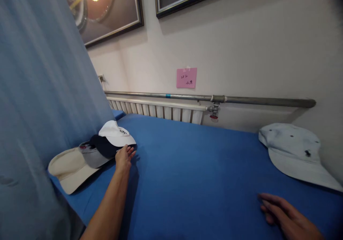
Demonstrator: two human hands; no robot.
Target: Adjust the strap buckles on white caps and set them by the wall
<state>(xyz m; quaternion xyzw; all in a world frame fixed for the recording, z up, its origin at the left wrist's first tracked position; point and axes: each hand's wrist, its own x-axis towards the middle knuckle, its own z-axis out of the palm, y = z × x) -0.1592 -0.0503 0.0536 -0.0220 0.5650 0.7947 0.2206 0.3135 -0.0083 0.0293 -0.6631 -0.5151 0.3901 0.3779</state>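
The left hand (124,158) is held unclenched, fingers spread, just beside the white cap (114,131), contact uncertain; if a brim were snagged, the navy cap (103,147), grey cap (93,157) and beige cap (68,163), overlapped to its left, could be dragged over the bed edge. The right hand (286,215) and pale blue cap (291,143) are seen well right of the white cap, grip undeterminable; between, most room is judged available over the blue cover (193,172).

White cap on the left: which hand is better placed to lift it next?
Left, probably: the left hand reaches close to the white cap; the right hand is well across the blue surface.
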